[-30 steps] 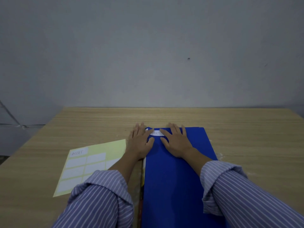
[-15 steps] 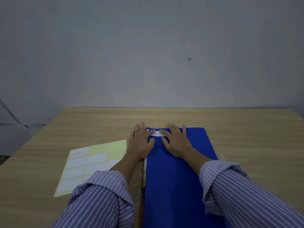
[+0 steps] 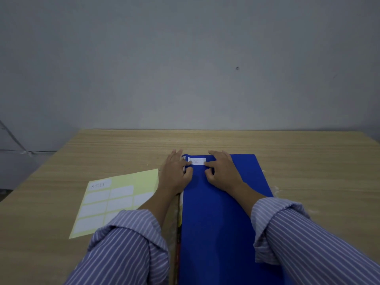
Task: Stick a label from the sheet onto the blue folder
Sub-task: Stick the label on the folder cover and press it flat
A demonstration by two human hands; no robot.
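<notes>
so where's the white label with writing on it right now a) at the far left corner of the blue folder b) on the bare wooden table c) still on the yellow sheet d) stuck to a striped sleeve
a: the white handwritten label lies on the flat blue folder at its far left corner, between the left hand and right hand.

We've got a light wood-grain table (image 3: 308, 161) pushed right up against a plain grey wall (image 3: 164, 58). There's one small dark spot (image 3: 237, 68) on the wall, upper right. Off the left table edge we can see a thin pale cord (image 3: 12, 136) slanting down.
</notes>
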